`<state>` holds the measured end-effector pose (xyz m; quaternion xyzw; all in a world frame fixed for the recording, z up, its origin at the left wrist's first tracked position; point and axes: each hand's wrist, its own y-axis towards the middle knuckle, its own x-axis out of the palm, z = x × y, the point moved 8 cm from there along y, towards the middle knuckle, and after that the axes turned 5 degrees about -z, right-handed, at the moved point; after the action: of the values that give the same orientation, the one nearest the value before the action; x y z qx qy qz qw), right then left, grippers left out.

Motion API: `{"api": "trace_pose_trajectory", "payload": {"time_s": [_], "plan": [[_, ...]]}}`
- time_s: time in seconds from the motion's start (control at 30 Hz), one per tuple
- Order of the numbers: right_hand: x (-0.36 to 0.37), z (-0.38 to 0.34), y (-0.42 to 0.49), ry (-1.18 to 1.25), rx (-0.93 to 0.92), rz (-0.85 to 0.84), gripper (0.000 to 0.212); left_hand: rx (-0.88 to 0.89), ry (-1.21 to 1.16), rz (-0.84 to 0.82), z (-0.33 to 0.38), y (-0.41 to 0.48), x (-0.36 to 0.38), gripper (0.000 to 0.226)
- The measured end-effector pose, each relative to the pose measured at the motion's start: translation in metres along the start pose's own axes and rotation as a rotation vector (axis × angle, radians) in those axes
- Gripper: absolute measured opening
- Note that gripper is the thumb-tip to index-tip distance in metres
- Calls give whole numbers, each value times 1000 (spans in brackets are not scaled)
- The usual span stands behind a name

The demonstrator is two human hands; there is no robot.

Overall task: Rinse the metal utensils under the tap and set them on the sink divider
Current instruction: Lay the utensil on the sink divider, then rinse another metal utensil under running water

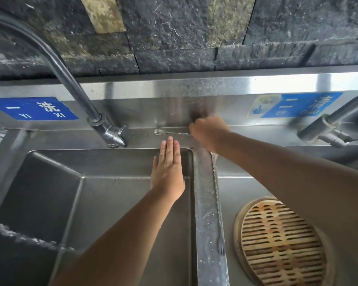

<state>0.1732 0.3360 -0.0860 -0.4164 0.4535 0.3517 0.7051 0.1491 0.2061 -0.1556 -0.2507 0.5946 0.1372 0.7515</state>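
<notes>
A long twisted-handle metal spoon [167, 132] lies on the back ledge of the steel sink, its bowl pointing left. My right hand [208, 132] is closed around the spoon's handle end at the top of the sink divider [205, 203]. A second twisted metal utensil, a fork [217, 203], lies lengthwise along the divider's right edge, tines toward me. My left hand [167, 170] hovers flat over the left basin, fingers straight and together, holding nothing. The left tap [110, 132] stands just left of the spoon; no water runs from it.
The left basin [50, 193] is deep and holds nothing in view. A round bamboo steamer [277, 242] sits in the right basin. A second tap [329, 133] is at the right. Blue labels are stuck on the backsplash; a dark stone wall rises behind.
</notes>
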Motion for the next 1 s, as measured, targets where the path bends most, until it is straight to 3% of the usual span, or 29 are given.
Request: {"api": "trace_pose_trajectory", "payload": {"time_s": [0.17,0.33,0.43,0.57,0.7,0.87,1.0], "plan": [[-8,0,-5,27,26,-43,21,9,-91,-57,-1,0,-2,101],[-34,1,-38,49,64,-19,23,-13,-299,-212,-7,5,-27,80],[-53,-7,-71,132,134,17,22,-93,-689,-190,-9,-17,-52,57],[-85,-49,-109,190,147,82,26,-227,-1468,-195,-14,-70,-73,30],[-114,-115,-140,280,119,86,27,-310,-1798,-62,-48,-124,-98,20],[-135,-201,-158,501,107,132,19,-324,-1757,120,-119,-180,-116,2],[-133,-263,-155,732,111,123,9,-261,-1576,209,-181,-212,-113,22]]}}
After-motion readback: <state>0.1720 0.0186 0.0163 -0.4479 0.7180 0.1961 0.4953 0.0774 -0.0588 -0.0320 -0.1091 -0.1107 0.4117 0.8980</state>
